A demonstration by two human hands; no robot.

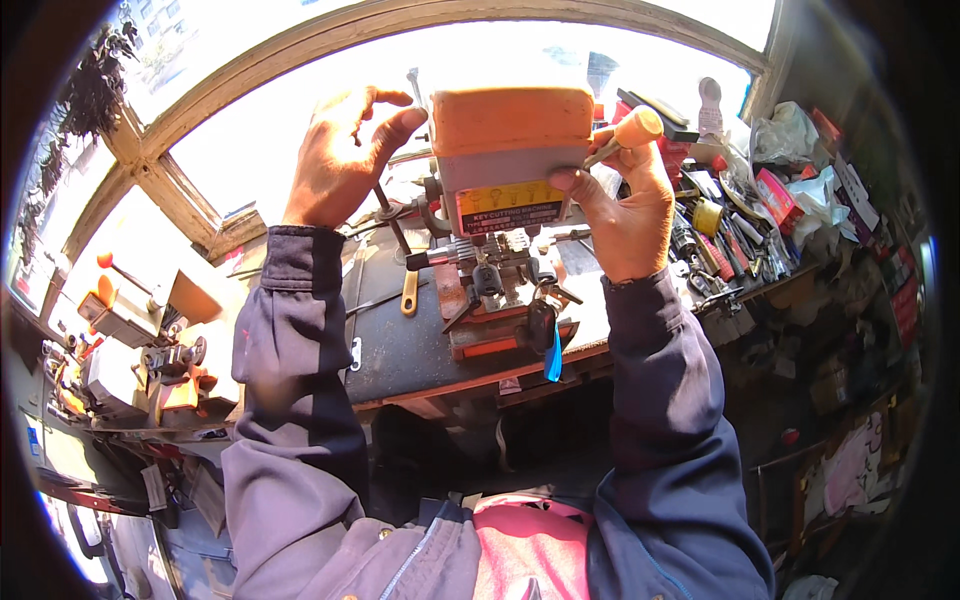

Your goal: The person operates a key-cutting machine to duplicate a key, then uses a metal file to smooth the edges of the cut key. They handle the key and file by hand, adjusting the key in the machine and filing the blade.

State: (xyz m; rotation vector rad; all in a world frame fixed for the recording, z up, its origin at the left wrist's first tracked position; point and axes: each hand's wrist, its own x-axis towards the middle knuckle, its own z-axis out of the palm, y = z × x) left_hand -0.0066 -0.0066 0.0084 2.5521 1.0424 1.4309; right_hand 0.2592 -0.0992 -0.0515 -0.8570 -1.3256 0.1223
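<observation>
At left, other machines (115, 378) stand on the desk (400, 335). The left hand (345, 150) is beside the orange-topped machine (512, 125), its fingers curved, thumb and index apart. A yellow handle (410, 293) lies nearer. The orange-topped machine stands mid-desk, keys (487, 279) and a blue tag (554, 360) at its near side. The right hand's (632, 215) fingers grip a yellow-ended tool (638, 127) at its right; tools (725, 240) lie farther right.

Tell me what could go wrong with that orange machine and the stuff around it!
The keys dangle at the front of the orange-topped machine, so the right sleeve might snag them. The left hand and right hand are close to its sides, so they could perhaps get pinched if it started up. Tools are heaped near the bench edge; a bump might tip some off.
</observation>
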